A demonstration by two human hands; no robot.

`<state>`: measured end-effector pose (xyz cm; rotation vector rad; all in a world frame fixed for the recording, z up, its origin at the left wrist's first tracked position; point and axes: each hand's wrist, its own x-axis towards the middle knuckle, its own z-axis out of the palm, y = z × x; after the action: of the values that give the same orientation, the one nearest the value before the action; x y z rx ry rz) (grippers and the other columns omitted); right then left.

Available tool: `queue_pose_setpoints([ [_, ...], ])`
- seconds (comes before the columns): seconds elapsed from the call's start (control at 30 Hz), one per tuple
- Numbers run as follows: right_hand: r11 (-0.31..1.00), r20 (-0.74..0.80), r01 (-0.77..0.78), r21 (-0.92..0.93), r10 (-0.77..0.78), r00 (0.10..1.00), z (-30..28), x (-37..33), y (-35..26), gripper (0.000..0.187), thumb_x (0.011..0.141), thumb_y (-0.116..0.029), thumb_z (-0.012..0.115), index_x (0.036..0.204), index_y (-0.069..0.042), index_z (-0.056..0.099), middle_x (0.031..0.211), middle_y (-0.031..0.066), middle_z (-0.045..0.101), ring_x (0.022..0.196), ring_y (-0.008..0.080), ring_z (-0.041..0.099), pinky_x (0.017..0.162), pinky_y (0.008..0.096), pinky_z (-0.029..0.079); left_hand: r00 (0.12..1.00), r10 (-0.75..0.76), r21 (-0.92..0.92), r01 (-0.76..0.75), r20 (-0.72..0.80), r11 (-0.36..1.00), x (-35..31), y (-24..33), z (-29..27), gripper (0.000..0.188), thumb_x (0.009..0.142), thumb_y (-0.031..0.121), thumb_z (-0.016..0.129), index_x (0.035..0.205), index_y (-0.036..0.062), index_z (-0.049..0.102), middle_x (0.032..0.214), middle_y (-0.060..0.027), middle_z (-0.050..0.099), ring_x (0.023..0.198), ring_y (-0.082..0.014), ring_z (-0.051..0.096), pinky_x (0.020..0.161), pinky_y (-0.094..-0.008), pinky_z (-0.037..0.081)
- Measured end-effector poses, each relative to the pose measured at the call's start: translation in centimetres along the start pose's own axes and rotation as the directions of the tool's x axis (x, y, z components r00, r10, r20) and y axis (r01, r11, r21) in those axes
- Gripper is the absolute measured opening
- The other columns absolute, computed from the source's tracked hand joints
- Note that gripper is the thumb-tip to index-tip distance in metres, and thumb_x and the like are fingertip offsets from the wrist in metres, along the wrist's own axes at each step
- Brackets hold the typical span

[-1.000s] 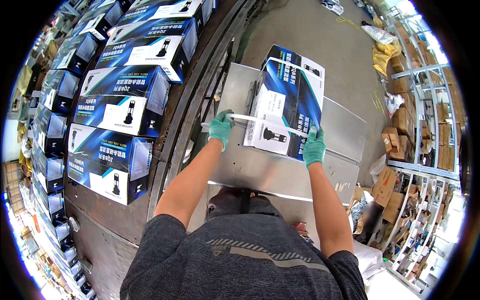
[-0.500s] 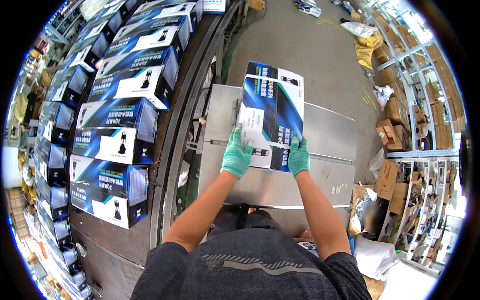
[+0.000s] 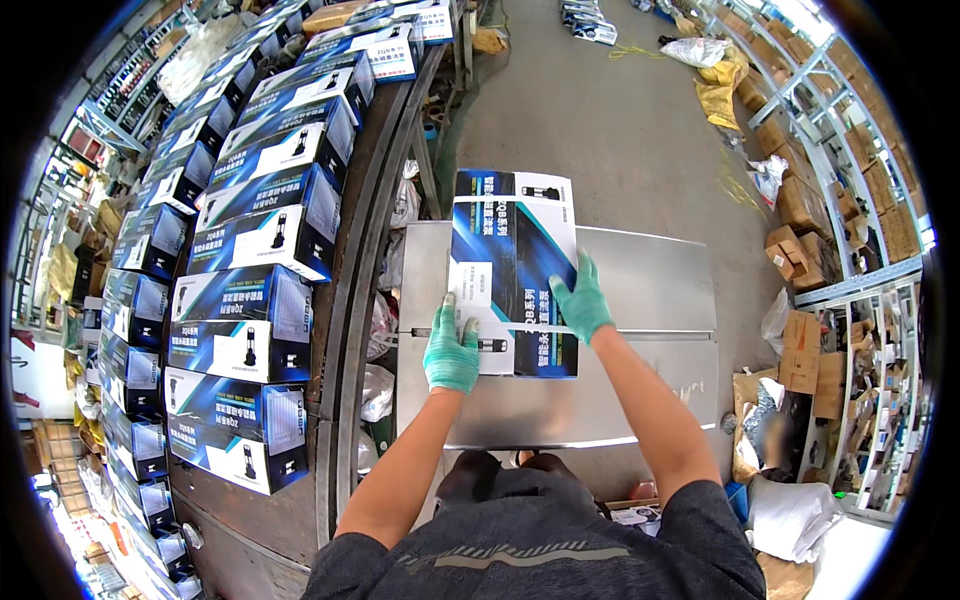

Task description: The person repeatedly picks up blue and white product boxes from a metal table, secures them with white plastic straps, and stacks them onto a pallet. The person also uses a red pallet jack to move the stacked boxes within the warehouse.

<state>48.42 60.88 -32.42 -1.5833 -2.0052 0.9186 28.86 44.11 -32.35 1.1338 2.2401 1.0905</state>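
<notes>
While the bare concrete floor [image 3: 560,110] is seen running back through the middle, the left side is taken up by a brown bench [image 3: 235,520] stacked with rows of blue, black and white boxes [image 3: 235,430]. Right side is lined with metal shelving [image 3: 865,277] loaded with brown cardboard. A sheet-metal table [image 3: 650,270] is set between, crossed by a groove [image 3: 660,331]. One blue, black and white carton [image 3: 515,260], printed like the boxes, is placed left of the table's centre, across the groove, its far end seen past the table's back edge. Underside is hidden, so full seating on the metal can't be confirmed. The carton is flanked by both hands, green gloves on, fingers extended, neither one closed. Left edge is touched by the left hand [image 3: 452,352], thumb laid on the top face, fingers along the edge. Right edge is touched by the right hand [image 3: 587,300], thumb inward on the top face, fingers pointed away. Carton is crossed by two white straps [image 3: 545,204], one near the far end, one by the hands. A small white label [image 3: 475,283] is seen just beyond the left thumb.
</notes>
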Motion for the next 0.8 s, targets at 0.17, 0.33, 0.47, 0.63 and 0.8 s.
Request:
queue_pose_setpoints([
  [0.17,0.903,0.051,0.291,-0.314,-0.291,0.956,-0.6,11.1,-4.7,0.076,0.096,-0.046,0.061,0.156,-0.010,0.030,0.163,0.0189,0.025,0.148,0.0426,0.029,0.120,0.0484,0.032,0.997,0.033,0.066,-0.028,-0.069,0.997,-0.5,-0.3,0.3,0.056,0.097,0.022,0.064,0.149,0.0087,0.046,0.141,-0.0181,0.058,0.114,-0.0359,0.066,0.093,-0.0403,0.054],
  [0.33,0.799,0.100,0.240,-0.551,-0.222,0.970,0.3,16.5,-6.1,0.081,0.092,-0.068,0.052,0.152,-0.015,0.041,0.151,0.0137,0.045,0.143,0.0432,0.036,0.114,0.0530,0.039,0.995,0.076,0.127,-0.068,-0.058,0.990,-0.9,-0.1,0.6,0.052,0.101,0.024,0.060,0.147,0.0050,0.048,0.130,-0.0228,0.063,0.116,-0.0359,0.065,0.099,-0.0415,0.051],
  [0.47,0.861,0.195,0.190,-0.472,-0.108,0.975,-0.5,17.2,-6.5,0.077,0.089,-0.071,0.055,0.140,-0.012,0.055,0.144,0.0126,0.051,0.133,0.0401,0.048,0.109,0.0528,0.044,0.953,0.290,0.312,-0.250,-0.087,0.916,-0.4,-1.3,0.4,0.051,0.098,0.021,0.059,0.146,0.0070,0.049,0.136,-0.0226,0.060,0.107,-0.0393,0.068,0.088,-0.0444,0.057],
  [0.63,0.865,0.080,0.006,-0.502,0.040,0.996,-6.8,13.3,0.0,0.074,0.089,-0.066,0.060,0.136,-0.009,0.058,0.140,0.0151,0.055,0.131,0.0363,0.052,0.101,0.0492,0.050,0.900,0.425,0.369,-0.427,0.092,0.825,1.2,-0.5,0.4,0.048,0.098,0.017,0.056,0.146,0.0077,0.050,0.135,-0.0215,0.060,0.108,-0.0354,0.068,0.092,-0.0428,0.055],
  [0.8,0.842,-0.080,-0.298,-0.449,0.294,0.952,-12.8,0.1,7.5,0.060,0.086,-0.057,0.069,0.120,-0.009,0.070,0.124,0.0167,0.067,0.112,0.0339,0.067,0.091,0.0455,0.055,0.832,0.454,0.255,-0.536,0.318,0.805,3.7,-1.6,0.4,0.051,0.096,0.014,0.061,0.144,0.0011,0.049,0.132,-0.0153,0.063,0.109,-0.0232,0.065,0.094,-0.0340,0.053],
])
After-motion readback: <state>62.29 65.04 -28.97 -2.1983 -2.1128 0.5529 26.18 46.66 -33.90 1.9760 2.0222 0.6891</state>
